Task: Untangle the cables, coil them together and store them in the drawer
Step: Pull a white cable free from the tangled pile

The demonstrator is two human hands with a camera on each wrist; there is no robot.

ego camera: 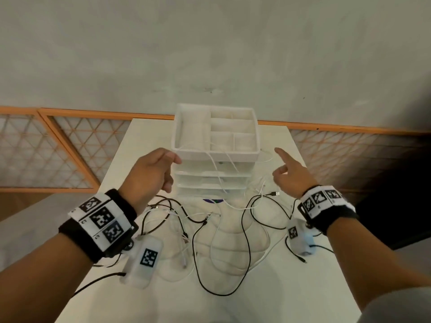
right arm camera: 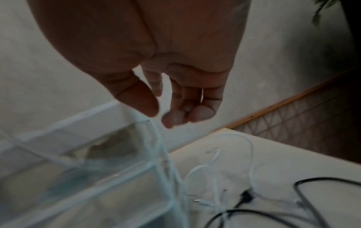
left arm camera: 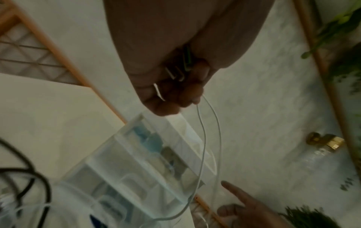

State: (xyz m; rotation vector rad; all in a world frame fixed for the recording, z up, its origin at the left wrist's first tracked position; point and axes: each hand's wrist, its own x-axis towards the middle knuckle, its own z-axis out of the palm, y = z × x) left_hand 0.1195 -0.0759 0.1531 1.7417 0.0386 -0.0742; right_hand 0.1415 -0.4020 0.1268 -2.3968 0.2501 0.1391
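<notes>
Black cables (ego camera: pixel 245 229) and white cables lie tangled on the white table (ego camera: pixel 303 287) in front of a clear drawer unit (ego camera: pixel 210 180). A white divided tray (ego camera: pixel 214 153) sits on top of the unit. My left hand (ego camera: pixel 163 169) hovers at the tray's front left corner. Its fingers (left arm camera: pixel 171 92) curl round strands of a white cable (left arm camera: pixel 203 138) that trails down over the drawer fronts (ego camera: pixel 215 169). My right hand (ego camera: pixel 289 173) floats right of the unit with its index finger extended and holds nothing (right arm camera: pixel 175 108). All drawers look pushed in.
A black USB plug (ego camera: pixel 274 193) lies right of the unit, near more white cable loops (right arm camera: pixel 250 154). Behind the table runs an orange lattice railing (ego camera: pixel 70 148). A brass object (left arm camera: pixel 326 141) and green plants (left arm camera: pixel 341 30) are off the table. The table's far edge is just behind the unit.
</notes>
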